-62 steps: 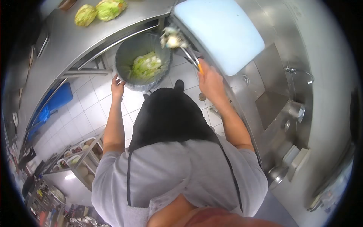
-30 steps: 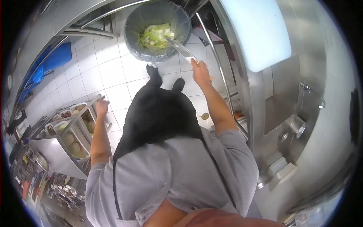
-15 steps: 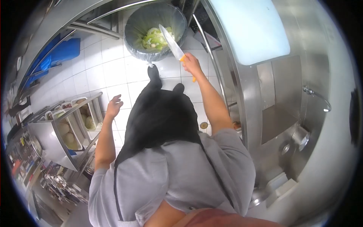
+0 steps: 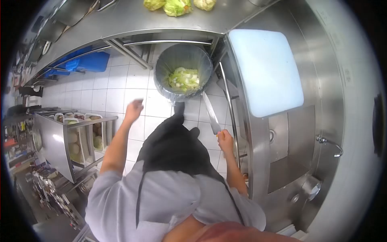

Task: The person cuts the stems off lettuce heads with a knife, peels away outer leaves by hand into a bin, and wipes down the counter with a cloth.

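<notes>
My right hand (image 4: 225, 141) is closed round the handle of a large knife (image 4: 211, 113), whose blade points up past the right side of the lined bin. My left hand (image 4: 134, 109) is over the tiled floor, nothing visible in it and its fingers partly curled and apart. Green leaf scraps (image 4: 184, 80) lie inside the grey bin (image 4: 161, 72), which has a clear plastic liner. On the counter to the right rests a pale blue cutting board (image 4: 266, 72), touched by neither hand.
Several cabbage or lettuce heads (image 4: 176, 7) sit on the steel counter (image 4: 133, 18) ahead. A sink (image 4: 294, 161) with a tap (image 4: 331, 145) is at right. Food containers (image 4: 76, 141) fill a rack at left. A metal rail (image 4: 226, 94) stands beside my right hand.
The view has tilted up, bringing the far counter and its vegetable heads back into sight. The knife has moved from over the bin to its right side. The cluster of scraps on the blade is gone.
</notes>
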